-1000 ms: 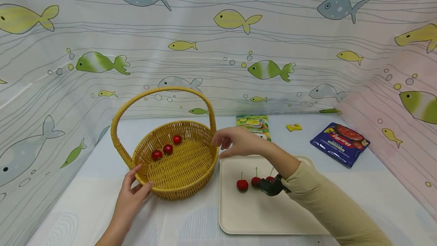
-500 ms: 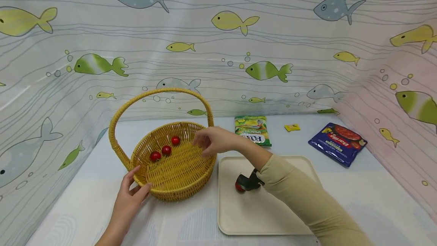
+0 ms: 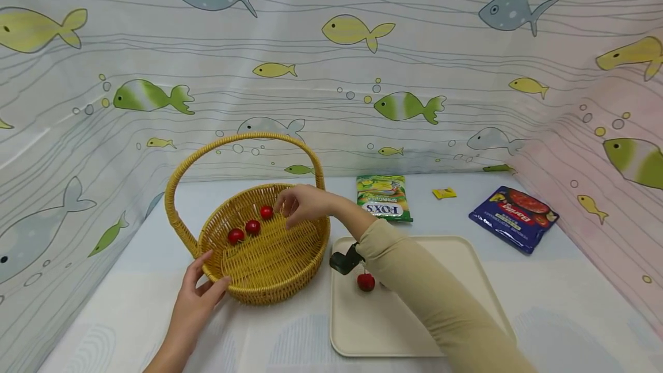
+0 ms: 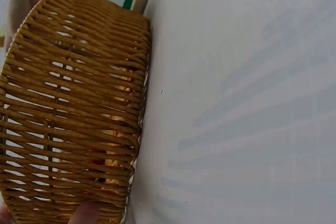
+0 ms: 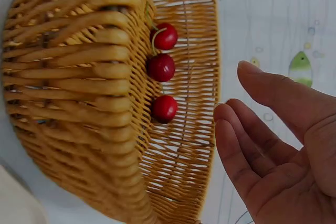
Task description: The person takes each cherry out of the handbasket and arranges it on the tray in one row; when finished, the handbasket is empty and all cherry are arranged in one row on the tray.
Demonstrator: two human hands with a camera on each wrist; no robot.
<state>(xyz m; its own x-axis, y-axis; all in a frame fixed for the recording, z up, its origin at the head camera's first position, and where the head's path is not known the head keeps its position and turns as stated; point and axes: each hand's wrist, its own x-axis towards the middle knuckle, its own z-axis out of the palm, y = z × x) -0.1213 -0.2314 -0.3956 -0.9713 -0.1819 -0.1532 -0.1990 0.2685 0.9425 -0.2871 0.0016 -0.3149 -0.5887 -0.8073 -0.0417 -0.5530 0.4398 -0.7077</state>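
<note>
A yellow wicker basket (image 3: pixel 269 272) with a tall handle (image 3: pixel 207 151) stands left of centre. Three red cherries (image 3: pixel 252 227) lie in a row on its floor; they show too in the right wrist view as cherries (image 5: pixel 161 67). My right hand (image 3: pixel 292 206) hovers over the basket's far right side, just right of the cherries, with relaxed fingers (image 5: pixel 247 150) and an empty palm. My left hand (image 3: pixel 207 272) rests on the basket's near left wall, thumb on the weave. A cream tray (image 3: pixel 466 258) holds a cherry (image 3: pixel 365 282); my sleeve hides more of the tray.
Behind the tray lie a green FOXS packet (image 3: pixel 383 197), a small yellow wrapper (image 3: pixel 445 193) and a dark blue Barilla packet (image 3: pixel 513 217). Fish-print curtains wall in the table at the back and both sides. The basket wall (image 4: pixel 73 108) fills the left wrist view.
My right hand has moved left, from above the tray's far edge to over the basket interior. The forearm now covers part of the tray. The left hand and basket stay put.
</note>
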